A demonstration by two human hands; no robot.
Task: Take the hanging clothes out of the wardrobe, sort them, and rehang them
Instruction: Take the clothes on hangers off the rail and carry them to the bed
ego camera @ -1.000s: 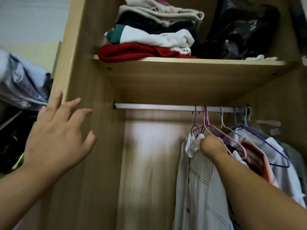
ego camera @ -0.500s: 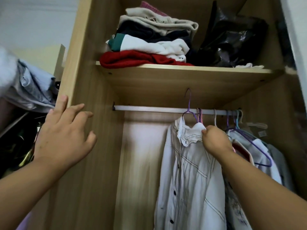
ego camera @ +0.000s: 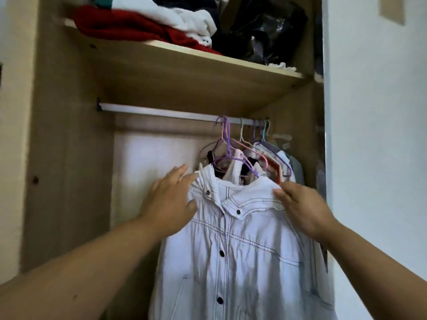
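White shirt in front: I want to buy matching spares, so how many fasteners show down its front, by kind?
Black buttons: 3
Metal-looking collar snap: 1
Total: 4 on the part of the white shirt in view; its hem is out of frame.

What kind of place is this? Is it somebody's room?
Most likely a bedroom at home, right in front of an open wardrobe. You can see a rail with coloured hangers, a shelf stacked with folded clothes, and a white shirt with dark buttons.
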